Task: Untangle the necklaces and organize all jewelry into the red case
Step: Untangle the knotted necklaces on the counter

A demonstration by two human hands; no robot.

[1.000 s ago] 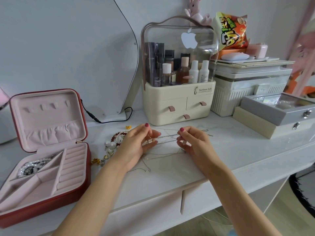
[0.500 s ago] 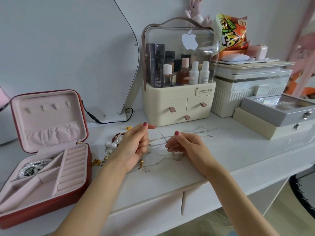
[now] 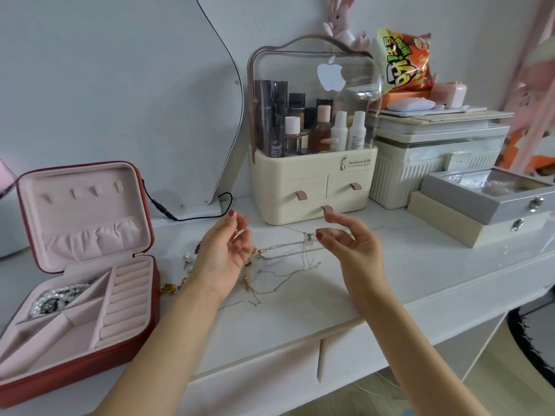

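The red case [image 3: 151, 298] lies open at the left on the white tabletop, and pearl jewelry [image 3: 57, 298] fills its back-left compartment. My left hand [image 3: 228, 256] and my right hand [image 3: 353, 247] are raised above the table, palms facing each other. Thin silver necklace chains [image 3: 285, 246] stretch between them with a small pendant [image 3: 307, 236] by my right thumb. Each hand pinches the chains with thumb and fingers. More tangled fine chains [image 3: 270, 288] trail onto the table below. Beaded pieces [image 3: 189, 259] and a gold piece [image 3: 168, 288] lie partly hidden behind my left wrist.
A cream cosmetics organizer [image 3: 312, 181] stands right behind the hands. A mirror [image 3: 120, 85] with a black cable [image 3: 186, 218] leans on the wall. A ribbed white box [image 3: 420, 169] and a grey lidded box [image 3: 492, 202] sit at the right. The table's front edge [image 3: 300, 331] runs below my wrists.
Both hands have lifted off the table and moved apart, drawing the silver chains taut between them. My right index finger has stretched out.
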